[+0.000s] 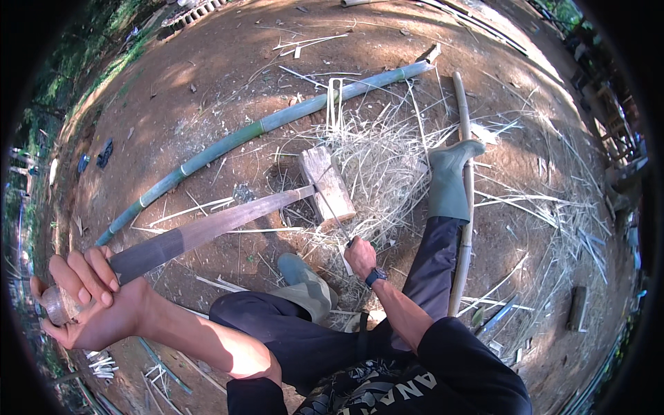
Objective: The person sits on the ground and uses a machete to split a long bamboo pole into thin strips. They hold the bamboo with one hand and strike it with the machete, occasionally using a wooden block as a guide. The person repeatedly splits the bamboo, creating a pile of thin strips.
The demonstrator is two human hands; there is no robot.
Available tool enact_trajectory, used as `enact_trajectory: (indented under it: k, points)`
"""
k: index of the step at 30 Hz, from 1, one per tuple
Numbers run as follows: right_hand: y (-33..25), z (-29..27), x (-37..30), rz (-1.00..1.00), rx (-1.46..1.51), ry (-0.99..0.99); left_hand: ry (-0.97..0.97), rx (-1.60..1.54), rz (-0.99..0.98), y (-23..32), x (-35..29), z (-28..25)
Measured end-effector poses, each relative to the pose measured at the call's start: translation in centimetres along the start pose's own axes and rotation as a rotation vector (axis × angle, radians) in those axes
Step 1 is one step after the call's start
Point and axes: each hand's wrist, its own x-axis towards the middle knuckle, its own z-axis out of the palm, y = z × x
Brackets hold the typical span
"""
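My left hand (97,304) is wrapped around the near end of a brown bamboo pole (214,225), raised at the left. The pole slants away to the right, and its far end meets the upper left side of a short wood block (325,183) on the ground. My right hand (361,259), with a dark watch on the wrist, grips the dark handle of a knife (333,213). Its thin blade points up and left across the block, its tip close to the pole's far end. Whether blade and pole touch, I cannot tell.
A long green bamboo pole (228,144) lies beyond the block. Pale shavings (380,169) heap to its right. My booted right leg (448,183) rests against a tan bamboo pole (465,235). My other boot (304,283) is below the block. Loose strips litter the dirt.
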Motion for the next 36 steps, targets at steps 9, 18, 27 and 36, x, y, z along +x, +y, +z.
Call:
enact_trajectory:
  k: [9, 18, 27, 36]
  points:
    - [-7.4, -4.0, -4.0, -0.186, 0.221, -0.031, 0.104, 0.112, 0.05, 0.5, 0.2, -0.1]
    - [0.6, 1.9, -3.3, 0.033, 0.183, -0.025, 0.156, 0.071, 0.034, 0.2, -0.7, 1.1]
    - [-6.5, -2.1, -7.7, -0.228, 0.301, -0.097, 0.08, -0.02, 0.099, -0.7, 0.4, -1.9]
    - [1.7, 2.0, -4.7, 0.253, 0.189, -0.113, 0.081, -0.04, 0.06, -1.9, 0.9, -5.1]
